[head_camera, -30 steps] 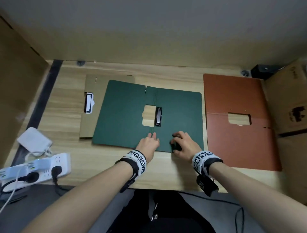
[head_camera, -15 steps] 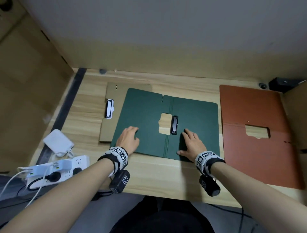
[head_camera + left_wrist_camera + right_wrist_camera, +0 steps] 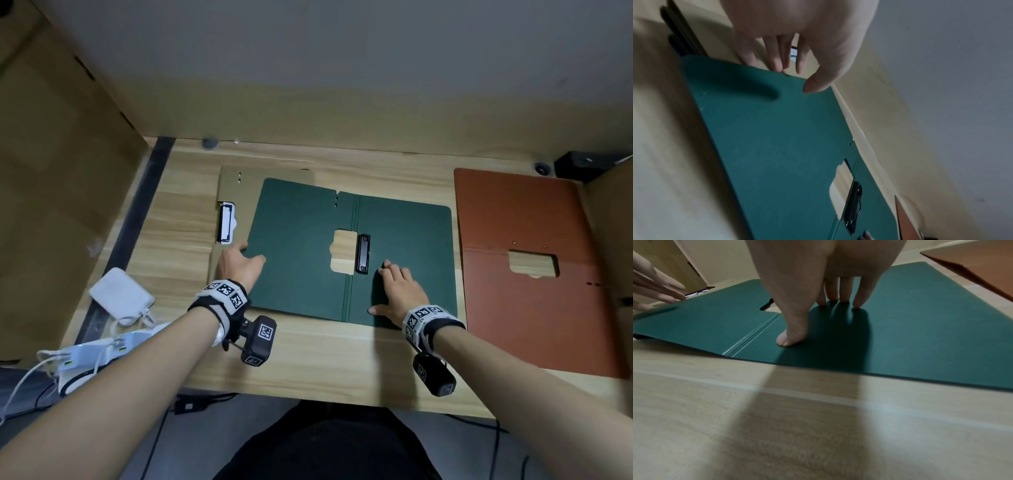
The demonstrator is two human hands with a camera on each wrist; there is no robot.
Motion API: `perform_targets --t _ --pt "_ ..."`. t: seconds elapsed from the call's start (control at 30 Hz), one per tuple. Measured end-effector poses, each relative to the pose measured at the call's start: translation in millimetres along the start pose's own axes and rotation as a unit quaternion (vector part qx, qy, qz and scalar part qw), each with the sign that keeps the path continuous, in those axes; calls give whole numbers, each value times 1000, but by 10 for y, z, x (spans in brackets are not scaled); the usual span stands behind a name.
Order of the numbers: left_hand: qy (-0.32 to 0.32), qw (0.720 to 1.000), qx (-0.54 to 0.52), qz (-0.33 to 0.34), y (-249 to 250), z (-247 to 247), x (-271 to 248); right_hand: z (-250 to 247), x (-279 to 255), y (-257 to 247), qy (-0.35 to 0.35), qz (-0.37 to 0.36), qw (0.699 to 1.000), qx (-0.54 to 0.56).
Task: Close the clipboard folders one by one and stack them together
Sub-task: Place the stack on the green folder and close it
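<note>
A dark green clipboard folder [image 3: 301,267] lies open in the middle of the wooden desk, its black clip [image 3: 363,253] just right of the spine. My left hand [image 3: 251,253] is at the cover's left edge [image 3: 777,146], straight fingers [image 3: 777,65] at that edge and the thumb just above the cover. That edge sits slightly raised in the right wrist view. My right hand [image 3: 394,284] presses flat on the right half [image 3: 920,321]. A tan folder [image 3: 233,185] with a white clip [image 3: 226,222] lies partly under the green one. An orange-brown folder [image 3: 513,222] lies open at the right.
A white power strip [image 3: 92,353] with cables and a white charger block [image 3: 120,298] sit at the desk's left front corner. A cardboard panel [image 3: 61,171] stands at the left, a cardboard box [image 3: 609,222] at the right. A black object [image 3: 575,164] sits at the back right.
My left hand slid from near the spine across to the cover's left edge. My right hand went from curled at the front edge to flat on the right half.
</note>
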State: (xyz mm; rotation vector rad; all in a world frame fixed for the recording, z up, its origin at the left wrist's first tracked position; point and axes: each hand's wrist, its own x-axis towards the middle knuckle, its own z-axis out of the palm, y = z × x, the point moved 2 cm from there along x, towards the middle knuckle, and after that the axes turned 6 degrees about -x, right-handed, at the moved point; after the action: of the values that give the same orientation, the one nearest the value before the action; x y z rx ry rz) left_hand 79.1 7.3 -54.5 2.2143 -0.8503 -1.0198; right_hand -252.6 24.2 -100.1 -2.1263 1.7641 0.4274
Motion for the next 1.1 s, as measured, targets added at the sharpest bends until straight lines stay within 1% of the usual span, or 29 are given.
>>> perform_targets --t 0.07,0.13,0.23,0.3,0.4,0.53,0.67,0.73,0.77,0.83,0.93,1.0,1.07,1.1 --pt "-1 999 -39 -28 74 -67 14 -1 3 -1 3 1 1000 2" --pt "-7 996 -82 -38 122 -117 52 3 -2 9 6 0 1000 4" --pt "-36 991 -125 -27 233 -208 55 0 -16 19 9 -4 1000 10" --pt "-62 989 -134 3 402 -270 -56 -22 -31 12 7 -4 1000 12" --pt "-114 986 -97 72 704 -293 -285 -107 -57 31 -8 -15 999 32" --pt "-167 974 -70 139 1094 -202 -619 -357 -108 194 -33 -35 991 125" --pt "-220 954 -54 194 1439 61 -988 -730 -190 418 11 -33 976 214" --pt "-251 943 -52 214 1563 269 -1160 -878 -212 539 42 -29 964 262" --pt "-269 937 -54 218 1609 384 -1238 -935 -218 606 58 -25 953 298" --pt "-297 927 -60 219 1662 614 -1358 -1041 -246 710 80 -15 923 376" --pt "-323 918 -44 226 1646 934 -1446 -1173 -355 822 88 13 877 472" --pt "-318 923 -30 216 1590 1107 -1441 -1165 -393 942 100 37 853 511" --pt "-296 934 -13 198 1485 1236 -1380 -1085 -395 1097 104 66 848 515" --pt "-285 941 -2 186 1410 1286 -1336 -1025 -391 1176 101 90 852 505"
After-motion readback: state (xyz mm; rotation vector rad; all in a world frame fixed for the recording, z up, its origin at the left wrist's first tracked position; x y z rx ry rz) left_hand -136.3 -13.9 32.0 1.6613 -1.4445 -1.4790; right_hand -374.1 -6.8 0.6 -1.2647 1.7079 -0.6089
